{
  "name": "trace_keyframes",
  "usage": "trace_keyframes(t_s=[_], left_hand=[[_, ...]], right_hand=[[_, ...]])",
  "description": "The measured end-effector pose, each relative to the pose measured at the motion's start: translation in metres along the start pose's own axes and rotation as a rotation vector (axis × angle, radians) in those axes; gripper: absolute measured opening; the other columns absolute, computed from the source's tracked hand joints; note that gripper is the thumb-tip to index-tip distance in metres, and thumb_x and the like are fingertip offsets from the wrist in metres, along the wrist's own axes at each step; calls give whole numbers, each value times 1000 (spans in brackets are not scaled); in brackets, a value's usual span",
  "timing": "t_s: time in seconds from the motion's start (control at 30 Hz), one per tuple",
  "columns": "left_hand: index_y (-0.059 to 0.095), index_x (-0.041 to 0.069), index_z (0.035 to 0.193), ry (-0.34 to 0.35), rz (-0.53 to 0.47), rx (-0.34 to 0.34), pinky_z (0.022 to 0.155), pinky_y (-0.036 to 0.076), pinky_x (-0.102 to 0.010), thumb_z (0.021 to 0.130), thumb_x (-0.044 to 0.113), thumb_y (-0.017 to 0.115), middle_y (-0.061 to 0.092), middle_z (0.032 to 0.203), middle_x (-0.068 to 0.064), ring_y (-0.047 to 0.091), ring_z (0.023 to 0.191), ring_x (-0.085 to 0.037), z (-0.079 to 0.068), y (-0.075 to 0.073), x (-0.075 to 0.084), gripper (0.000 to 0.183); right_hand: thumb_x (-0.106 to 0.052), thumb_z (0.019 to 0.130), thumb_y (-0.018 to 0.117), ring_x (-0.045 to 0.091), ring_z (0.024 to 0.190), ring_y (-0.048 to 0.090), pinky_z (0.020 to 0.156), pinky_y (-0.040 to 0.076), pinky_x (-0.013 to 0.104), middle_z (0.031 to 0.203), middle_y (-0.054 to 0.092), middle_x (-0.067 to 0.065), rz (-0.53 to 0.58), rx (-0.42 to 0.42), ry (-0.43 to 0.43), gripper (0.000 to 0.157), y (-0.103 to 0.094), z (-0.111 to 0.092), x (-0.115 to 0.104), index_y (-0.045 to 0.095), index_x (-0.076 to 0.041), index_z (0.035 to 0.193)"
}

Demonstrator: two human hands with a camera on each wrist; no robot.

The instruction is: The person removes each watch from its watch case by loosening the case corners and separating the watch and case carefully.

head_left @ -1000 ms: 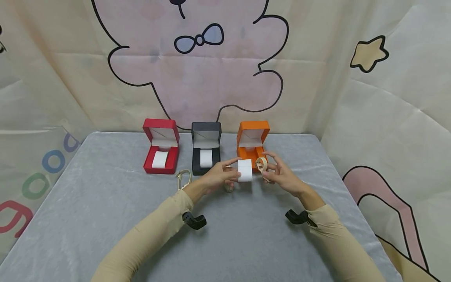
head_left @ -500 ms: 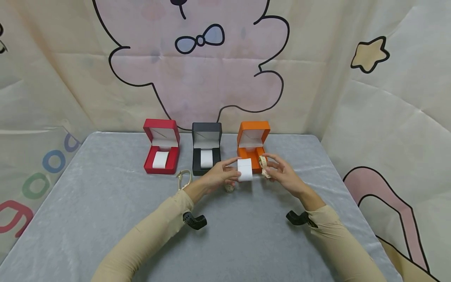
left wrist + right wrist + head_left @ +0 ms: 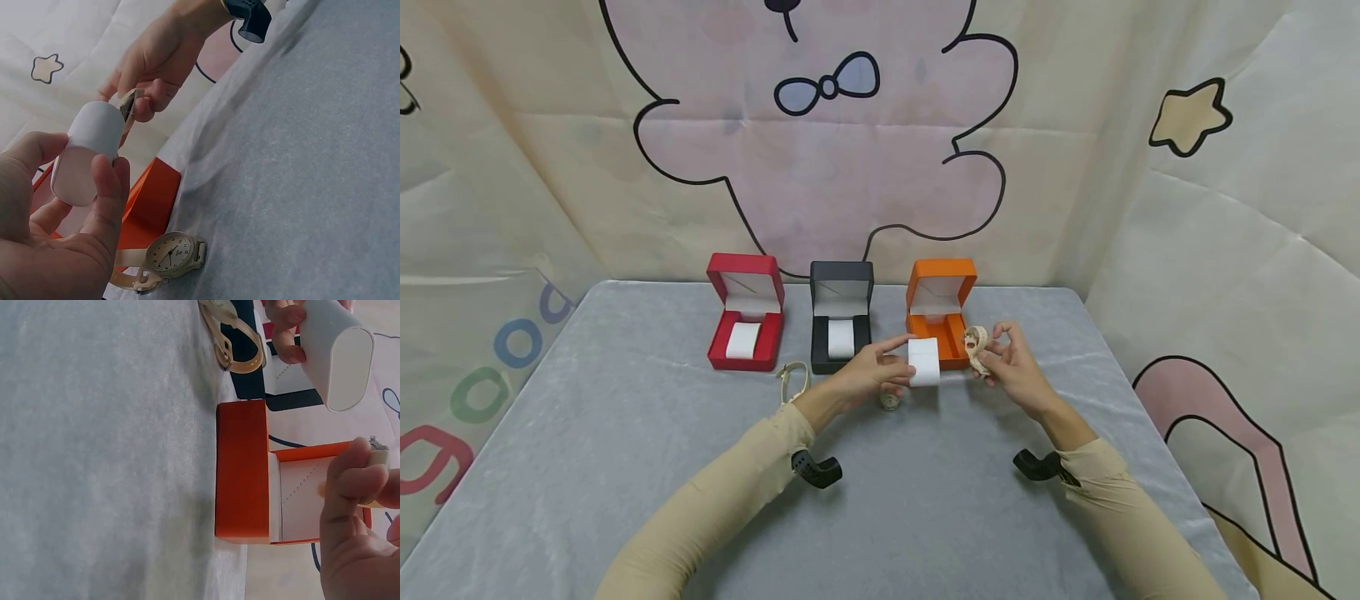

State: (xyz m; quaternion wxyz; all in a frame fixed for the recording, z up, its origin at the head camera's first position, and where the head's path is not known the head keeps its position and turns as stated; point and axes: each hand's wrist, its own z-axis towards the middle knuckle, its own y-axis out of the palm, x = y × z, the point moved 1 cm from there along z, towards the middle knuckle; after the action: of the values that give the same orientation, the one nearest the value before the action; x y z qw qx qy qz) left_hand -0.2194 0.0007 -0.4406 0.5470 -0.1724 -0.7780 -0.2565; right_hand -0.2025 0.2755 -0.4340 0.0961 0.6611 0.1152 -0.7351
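Note:
My left hand grips a white watch cushion by its sides, thumb and fingers round it in the left wrist view. Just right of it, my right hand pinches a cream watch, its strap looped. Both are held in front of the orange watch box, which stands with its lid up and no cushion inside. A second cream watch lies on the table below my left hand, its dial showing in the left wrist view. Another cream watch is by my left wrist, partly behind the sleeve.
A red watch box and a black watch box stand lid up to the left, each with a white cushion in it. Grey cloth covers the table. A printed curtain hangs close behind the boxes.
My right hand has drawn slightly right, away from the cushion, and the watch in it has turned. The left hand keeps the cushion nearly in place.

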Motion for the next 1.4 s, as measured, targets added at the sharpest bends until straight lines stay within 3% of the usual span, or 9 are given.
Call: trace_keyframes(t_s=[0.1, 0.2, 0.37, 0.47, 0.8, 0.97, 1.17, 1.4], left_hand=[[32, 24, 159, 1, 6, -1, 72, 58, -24, 99, 8, 63, 55, 144, -24, 68, 90, -11, 0, 0, 0, 70], [32, 24, 159, -3, 7, -1, 72, 58, -24, 99, 8, 63, 55, 144, -24, 68, 90, -11, 0, 0, 0, 70], [33, 25, 159, -6, 10, -1, 71, 58, -23, 98, 9, 63, 55, 144, -24, 68, 90, -11, 3, -1, -1, 70], [34, 24, 159, 3, 23, 0, 71, 58, -23, 98, 10, 64, 55, 144, -24, 67, 90, -12, 5, 0, -2, 69], [29, 23, 161, 7, 57, -12, 78, 58, -26, 99, 12, 63, 50, 150, -23, 67, 97, -14, 6, 9, 1, 71], [28, 22, 161, 10, 52, -16, 79, 59, -27, 99, 11, 63, 49, 151, -24, 67, 96, -14, 7, 10, 2, 71], [27, 22, 161, -4, 60, -11, 86, 60, -32, 100, 11, 63, 48, 152, -24, 67, 98, -14, 6, 11, 1, 72], [32, 25, 159, 3, 77, -3, 84, 59, -31, 99, 15, 65, 50, 150, -21, 67, 99, -16, 14, 13, 2, 69]], right_hand=[[4, 104, 45, 11, 68, 66, 51, 45, 19, 98, 62, -1, 10, 13, -2, 21, -1, -1, 0, 31, -11, 108], [2, 104, 46, 13, 69, 66, 52, 46, 19, 104, 60, 1, -8, 4, 2, 17, -3, -2, -1, 38, -7, 116], [0, 104, 48, 12, 72, 67, 53, 50, 21, 120, 57, 5, -54, -32, 1, 46, -9, -3, -1, 38, -8, 148], [1, 103, 51, 9, 73, 67, 56, 55, 24, 124, 56, 8, -77, -42, 11, 58, -13, -4, 0, 33, -12, 156], [-3, 102, 56, 4, 80, 66, 65, 58, 25, 124, 62, 6, -129, -1, 44, 55, -22, -7, 4, 38, -6, 153], [-14, 106, 51, 4, 79, 67, 65, 56, 23, 114, 69, -6, -114, 18, 113, 51, -25, -9, 4, 35, -1, 152], [-26, 109, 45, 3, 77, 63, 67, 55, 24, 107, 73, -13, -111, -13, 169, 57, -27, -11, 5, 24, -3, 157], [-25, 109, 45, 2, 86, 64, 73, 55, 25, 111, 73, -13, -141, -53, 164, 52, -33, -14, 9, 30, -15, 158]])
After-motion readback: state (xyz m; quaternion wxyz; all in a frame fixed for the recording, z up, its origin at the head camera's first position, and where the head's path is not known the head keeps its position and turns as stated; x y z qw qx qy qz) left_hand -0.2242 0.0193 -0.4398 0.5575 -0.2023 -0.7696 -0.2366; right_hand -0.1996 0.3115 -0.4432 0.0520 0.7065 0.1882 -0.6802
